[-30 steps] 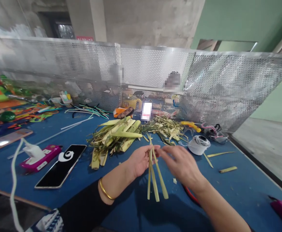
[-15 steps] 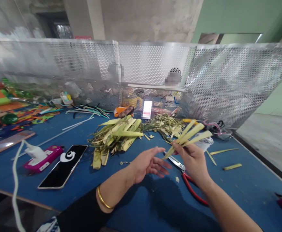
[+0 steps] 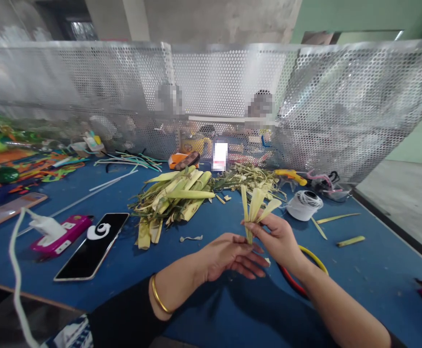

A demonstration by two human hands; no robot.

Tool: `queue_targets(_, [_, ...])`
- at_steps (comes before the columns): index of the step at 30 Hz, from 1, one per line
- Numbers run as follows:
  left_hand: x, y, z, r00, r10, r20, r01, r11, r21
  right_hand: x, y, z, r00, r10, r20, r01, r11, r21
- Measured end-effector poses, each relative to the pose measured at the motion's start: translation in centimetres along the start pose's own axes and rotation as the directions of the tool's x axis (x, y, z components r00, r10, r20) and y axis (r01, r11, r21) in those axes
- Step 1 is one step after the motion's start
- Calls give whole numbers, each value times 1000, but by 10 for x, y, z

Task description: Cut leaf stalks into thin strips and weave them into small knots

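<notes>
My right hand (image 3: 274,237) pinches a small fan of pale yellow-green dried leaf strips (image 3: 256,205) upright above the table. The thumb and forefinger of my left hand (image 3: 234,256) close at the fan's lower end, while its other fingers stay stretched out. Beneath my right hand and forearm are scissors with red and yellow handles (image 3: 317,258); their blades are hidden. To the left of the fan lies a pile of broad dried leaves (image 3: 176,198). Behind it is a heap of thin, shredded leaf scraps (image 3: 242,176).
A spool of white cord (image 3: 304,207) stands right of my hands, with loose leaf strips (image 3: 351,241) nearby. At left are a black-screened phone (image 3: 88,256) and a purple power strip (image 3: 64,234) with a white cable. A perforated metal screen (image 3: 229,79) borders the table's back.
My right hand has turned the leaf strips more upright and moved them slightly left. My left thumb and forefinger have come to their lower end. The scissors' blades are now covered.
</notes>
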State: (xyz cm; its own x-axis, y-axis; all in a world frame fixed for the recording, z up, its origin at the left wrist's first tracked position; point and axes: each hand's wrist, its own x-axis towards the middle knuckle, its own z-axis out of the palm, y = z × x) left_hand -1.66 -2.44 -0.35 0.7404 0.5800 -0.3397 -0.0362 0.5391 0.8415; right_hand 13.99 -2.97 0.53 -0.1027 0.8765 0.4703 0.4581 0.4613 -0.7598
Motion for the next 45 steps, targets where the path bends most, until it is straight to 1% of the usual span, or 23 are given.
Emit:
queue_targets(3, [-1, -1, 2, 999, 42, -31, -40, 996, 83, -1, -7, -1, 997, 18, -72, -15, 999, 40])
queue_targets(8, [0, -3, 2, 998, 56, -27, -53, 996, 75, 1, -14, -2, 981, 162, -111, -141, 974, 179])
queue_targets(11, [0, -1, 1, 999, 46, -16, -46, 998, 41, 3, -15, -3, 970, 216, -114, -182, 951, 252])
queue_targets(14, [-3, 7, -2, 999, 46, -2, -46, 998, -43, 5, -16, -4, 950, 257, -176, -195, 932, 306])
queue_targets(18, [-8, 18, -4, 1000, 24, 18, -22, 995, -92, 6, -16, -5, 932, 286, -224, -217, 933, 287])
queue_targets(21, [-9, 21, -6, 1000, 2, 9, -1, 995, -101, 6, -14, -6, 924, 315, -217, -246, 923, 295])
queue_targets(23, [-9, 21, -6, 1000, 5, 11, -3, 992, -129, 7, -10, -7, 906, 373, -200, -284, 887, 365])
queue_targets(26, [-10, 22, -6, 1000, 26, 4, -25, 985, -171, 11, 0, -6, 859, 503, -93, -402, 776, 485])
queue_targets(28, [-10, 22, -5, 998, 47, -33, -52, 985, -165, 13, 8, -6, 812, 583, -25, -495, 710, 500])
queue_targets(29, [-10, 23, -5, 997, 56, -56, -64, 987, -148, 14, 11, -6, 793, 608, -40, -516, 706, 486])
queue_targets(30, [-10, 22, -4, 995, 63, -75, -72, 989, -128, 14, 14, -7, 784, 612, -102, -510, 729, 456])
queue_targets(31, [-9, 22, -4, 994, 67, -91, -77, 991, -110, 14, 15, -7, 782, 587, -209, -475, 778, 411])
queue_targets(33, [-8, 21, -4, 991, 67, -115, -76, 994, -81, 13, 13, -8, 779, 432, -454, -338, 900, 275])
queue_targets(34, [-7, 20, -4, 990, 67, -124, -76, 995, -69, 11, 11, -8, 789, 330, -518, -269, 944, 192])
queue_targets(35, [-6, 19, -4, 989, 69, -132, -77, 995, -60, 10, 8, -7, 820, 246, -517, -216, 969, 120])
queue_targets(36, [-6, 18, -4, 988, 70, -136, -77, 996, -49, 8, 5, -6, 870, 198, -451, -186, 980, 71])
queue_targets(37, [-5, 17, -3, 989, 72, -133, -77, 996, -36, 7, 1, -5, 924, 190, -332, -183, 982, 51])
queue_targets(38, [-4, 16, -3, 989, 74, -125, -77, 997, -20, 5, -2, -2, 960, 218, -174, -211, 976, 55])
queue_targets(39, [-4, 15, -2, 991, 75, -115, -76, 997, -2, 4, -4, 0, 963, 268, -10, -266, 960, 83])
queue_targets(41, [-4, 14, -1, 992, 75, -98, -72, 997, 32, 2, -7, 5, 899, 373, 231, -418, 887, 194])
queue_targets(42, [-4, 14, 0, 993, 75, -94, -71, 997, 44, 1, -8, 8, 862, 410, 297, -487, 834, 260])
queue_targets(43, [-4, 14, 1, 993, 75, -96, -70, 996, 50, 0, -8, 10, 837, 440, 327, -537, 778, 327])
queue_targets(45, [-5, 15, 1, 991, 75, -106, -70, 996, 51, 0, -7, 12, 821, 489, 295, -571, 690, 445])
